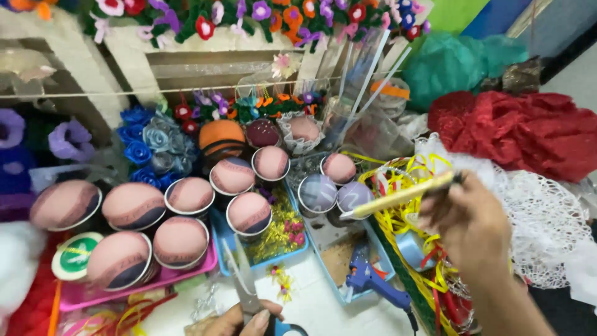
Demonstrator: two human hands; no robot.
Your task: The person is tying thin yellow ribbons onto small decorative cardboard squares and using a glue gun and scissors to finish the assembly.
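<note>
My right hand (pixel 469 227) is raised at the right and grips a long pale glue stick (pixel 398 196) that points left toward the round cushions. At the bottom edge my left hand (pixel 239 320) holds a pair of scissors (pixel 245 283) with the blades pointing up and the handles near my fingers. Several pink fabric-covered domed cups (pixel 249 213) stand in front of me, some in a pink tray (pixel 124 287) and some in a blue tray (pixel 221 249). A blue glue gun (pixel 373 280) lies between my hands, on the white table.
Yellow ribbon (pixel 398 227) is heaped under my right hand. Red fabric (pixel 522 130), white lace (pixel 541 211) and green cloth (pixel 454 59) pile at the right. Blue fabric roses (pixel 146 149) and a flower garland (pixel 261 15) sit at the back. Clear tubes (pixel 367 81) stand in a jar.
</note>
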